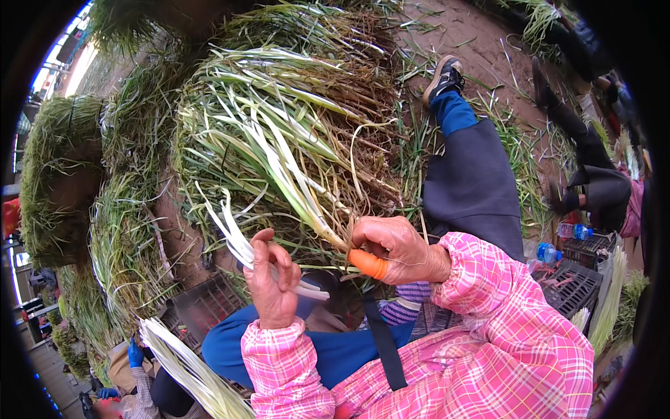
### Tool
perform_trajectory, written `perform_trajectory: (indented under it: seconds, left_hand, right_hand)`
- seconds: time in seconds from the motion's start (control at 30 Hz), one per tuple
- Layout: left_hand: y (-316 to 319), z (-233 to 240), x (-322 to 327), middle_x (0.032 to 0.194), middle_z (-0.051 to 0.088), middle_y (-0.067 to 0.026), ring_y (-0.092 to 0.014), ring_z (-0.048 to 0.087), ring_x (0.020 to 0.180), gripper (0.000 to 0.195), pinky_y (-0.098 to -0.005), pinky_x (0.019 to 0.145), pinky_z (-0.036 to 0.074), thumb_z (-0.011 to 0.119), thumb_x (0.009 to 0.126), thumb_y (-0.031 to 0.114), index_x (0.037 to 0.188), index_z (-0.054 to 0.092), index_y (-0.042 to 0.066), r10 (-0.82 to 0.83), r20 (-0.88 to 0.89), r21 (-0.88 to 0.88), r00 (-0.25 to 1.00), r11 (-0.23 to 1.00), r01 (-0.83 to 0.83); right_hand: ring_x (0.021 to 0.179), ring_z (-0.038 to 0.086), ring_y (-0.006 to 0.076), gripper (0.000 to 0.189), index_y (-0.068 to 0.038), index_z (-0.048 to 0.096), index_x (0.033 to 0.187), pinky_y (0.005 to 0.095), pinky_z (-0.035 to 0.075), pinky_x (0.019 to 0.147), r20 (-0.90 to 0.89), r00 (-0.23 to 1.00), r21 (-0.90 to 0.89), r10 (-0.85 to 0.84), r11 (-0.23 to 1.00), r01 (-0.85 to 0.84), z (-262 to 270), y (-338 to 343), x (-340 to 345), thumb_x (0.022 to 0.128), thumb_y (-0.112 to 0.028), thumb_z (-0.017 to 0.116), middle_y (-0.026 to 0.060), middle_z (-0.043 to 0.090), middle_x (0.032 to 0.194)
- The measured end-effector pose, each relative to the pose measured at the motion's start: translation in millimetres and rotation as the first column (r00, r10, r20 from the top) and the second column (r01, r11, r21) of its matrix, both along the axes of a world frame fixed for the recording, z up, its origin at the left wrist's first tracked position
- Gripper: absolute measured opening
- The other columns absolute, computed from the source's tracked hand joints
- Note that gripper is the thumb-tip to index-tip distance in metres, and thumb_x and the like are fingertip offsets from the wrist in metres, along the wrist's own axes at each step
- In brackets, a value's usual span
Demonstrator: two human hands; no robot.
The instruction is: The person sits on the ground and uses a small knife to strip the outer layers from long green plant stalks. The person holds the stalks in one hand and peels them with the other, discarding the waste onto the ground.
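Between the thumb and fingers of my left hand (273,285) are a few slim, peeled white stalks (236,242), their cut-looking ends pointing right. My right hand (400,245) pinches the root end of a long-leaved chive-like plant (301,196), whose pale green leaves stretch up and left. An orange finger cover (368,263) sleeves the right thumb. Directly beyond both hands lies a large heap of unpeeled plants (293,105), with green leaves to the left and brown, dirty roots to the right. The leaves of the held plant lie over this heap.
A bundle of pale stalks (183,361) lies at lower left, near a dark plastic crate (207,298). Tall green bundles (60,178) stand at left. My outstretched leg (471,178) borders the heap. Water bottles (547,252) and another crate (568,288) are at right. Other people sit on both sides.
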State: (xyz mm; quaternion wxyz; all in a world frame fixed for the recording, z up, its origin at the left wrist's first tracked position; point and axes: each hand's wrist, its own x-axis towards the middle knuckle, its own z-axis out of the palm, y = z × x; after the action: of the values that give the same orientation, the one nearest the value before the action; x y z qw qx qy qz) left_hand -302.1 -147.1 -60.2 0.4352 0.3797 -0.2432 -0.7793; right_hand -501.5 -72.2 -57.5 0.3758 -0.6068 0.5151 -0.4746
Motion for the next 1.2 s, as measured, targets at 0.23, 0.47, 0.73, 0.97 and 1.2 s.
perform_trajectory:
  seconds: [0.23, 0.47, 0.73, 0.97, 1.2]
  left_hand:
    - [22, -10, -24, 0.082, 0.063, -0.0079, -0.002, 0.035, 0.037, 0.025, -0.0184, 0.037, 0.035, 0.058, 0.086, 0.011, 0.108, 0.053, 0.001, -0.113, 0.265, 0.019, 0.958, 0.994, 0.112]
    - [23, -16, -23, 0.087, 0.064, -0.0121, -0.002, 0.037, 0.039, 0.022, -0.0182, 0.038, 0.036, 0.057, 0.086, 0.011, 0.106, 0.055, 0.001, -0.157, 0.330, 0.014, 0.931, 0.987, 0.161]
    - [23, -13, -21, 0.082, 0.063, -0.0104, -0.006, 0.050, 0.053, 0.019, -0.0194, 0.041, 0.038, 0.054, 0.088, 0.011, 0.103, 0.055, -0.001, -0.179, 0.239, 0.007, 0.954, 0.983, 0.183]
    - [23, -13, -25, 0.078, 0.062, -0.0094, -0.006, 0.047, 0.048, 0.021, -0.0204, 0.042, 0.038, 0.054, 0.088, 0.014, 0.105, 0.053, 0.001, -0.231, 0.159, 0.039, 0.960, 0.973, 0.228]
    - [24, -20, -27, 0.074, 0.061, -0.0082, -0.004, 0.036, 0.036, 0.020, -0.0191, 0.038, 0.037, 0.052, 0.090, 0.015, 0.103, 0.053, 0.001, -0.225, 0.155, 0.078, 0.962, 0.973, 0.215]
  right_hand:
    - [0.060, 0.056, 0.0351, 0.010, -0.004, 0.051, 0.077, 0.0399, 0.044, 0.049, -0.108, 0.992, 0.098, 0.060, 0.994, -0.049, -25, 13, 22, 0.074, -0.009, 0.059, 0.0131, 0.056, 0.066]
    - [0.064, 0.057, 0.0335, 0.020, -0.003, 0.052, 0.095, 0.0404, 0.044, 0.050, -0.157, 0.986, 0.071, 0.059, 0.996, -0.048, -34, 33, 17, 0.077, -0.009, 0.058, 0.0134, 0.056, 0.082]
    - [0.076, 0.059, 0.0332, 0.030, -0.001, 0.052, 0.108, 0.0356, 0.048, 0.060, -0.181, 0.967, 0.031, -0.178, 0.982, 0.186, -42, 35, -1, 0.078, -0.002, 0.058, 0.0147, 0.056, 0.092]
    - [0.074, 0.058, 0.0195, 0.019, 0.001, 0.058, 0.100, 0.0288, 0.045, 0.062, 0.158, 0.975, 0.067, -0.156, 0.987, 0.147, -48, -11, 6, 0.083, -0.006, 0.056, 0.0089, 0.059, 0.084]
    - [0.061, 0.051, 0.0030, 0.018, 0.001, 0.062, 0.091, 0.0188, 0.040, 0.052, 0.749, 0.654, 0.371, -0.109, 0.886, -0.278, -37, -35, 17, 0.086, -0.016, 0.058, 0.0004, 0.061, 0.075]
